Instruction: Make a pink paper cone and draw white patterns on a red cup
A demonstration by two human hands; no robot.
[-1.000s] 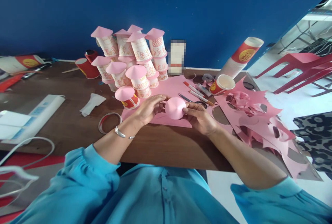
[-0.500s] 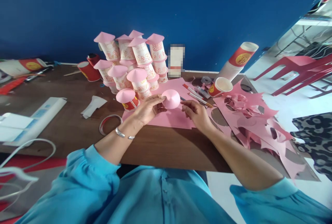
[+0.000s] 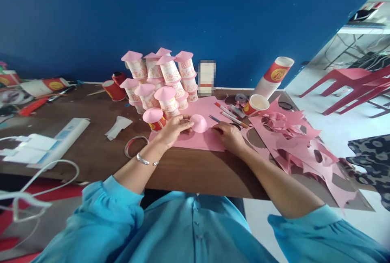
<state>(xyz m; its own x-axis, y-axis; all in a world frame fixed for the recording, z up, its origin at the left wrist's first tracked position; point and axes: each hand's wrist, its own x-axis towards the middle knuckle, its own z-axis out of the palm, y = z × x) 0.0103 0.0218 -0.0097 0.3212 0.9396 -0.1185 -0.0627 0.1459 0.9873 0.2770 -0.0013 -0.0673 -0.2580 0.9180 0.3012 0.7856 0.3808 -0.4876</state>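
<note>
A small pink paper cone [image 3: 198, 123] is pinched at its left edge by my left hand [image 3: 175, 130], just above the pink paper sheets [image 3: 198, 143]. My right hand [image 3: 229, 136] is to the right of the cone, apart from it, with its fingers curled low over the sheets; what they hold, if anything, is hidden. The blades of the scissors [image 3: 215, 119] lie just behind those fingers. Behind my left hand stand several stacked paper cups with pink cone tops [image 3: 165, 93]. A red cup with a pink cone [image 3: 153, 115] is nearest that hand.
Markers [image 3: 233, 119], an upright red-and-white cup [image 3: 258, 102], a leaning cup stack [image 3: 276, 74] and cut pink scraps [image 3: 289, 133] are on the right. Tape [image 3: 134, 146], a white paper piece [image 3: 118, 127] and a power strip [image 3: 65, 139] lie left. A blue wall is behind.
The view has shifted a little. The cone, in my left hand, is lower and slightly left. My right hand has dropped toward the sheets, and the scissor blades show more.
</note>
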